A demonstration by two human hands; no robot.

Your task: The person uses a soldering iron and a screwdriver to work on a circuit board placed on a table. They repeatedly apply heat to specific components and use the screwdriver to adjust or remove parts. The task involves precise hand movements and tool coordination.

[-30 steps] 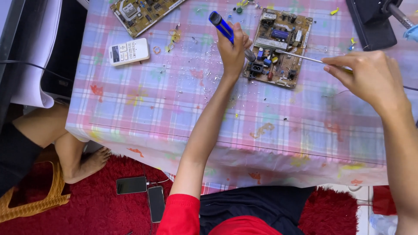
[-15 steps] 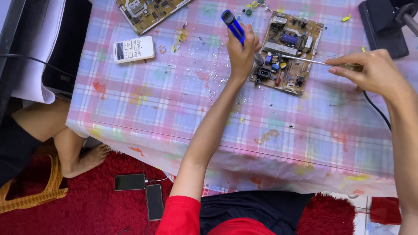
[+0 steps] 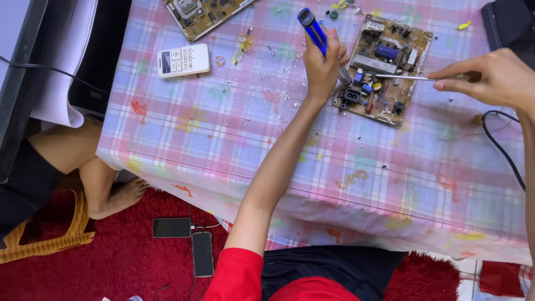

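Note:
A brown circuit board (image 3: 397,89) with several components lies on the checked tablecloth at the far right of the table. My left hand (image 3: 322,66) grips a blue-handled tool (image 3: 313,29), whose grey tip rests at the board's left edge. From the right, my right hand (image 3: 490,78) holds a thin metal rod (image 3: 402,77) that reaches across the board toward the tool's tip.
A second circuit board (image 3: 203,14) lies at the far left edge, with a white remote control (image 3: 183,60) near it. A black cable (image 3: 499,142) curls at the right. Another person's bare leg (image 3: 97,167) is left of the table. Two phones (image 3: 186,237) lie on the red carpet.
The view has shifted, so the table and board sit lower in the picture. Both hands stay at the board with the tool and the rod.

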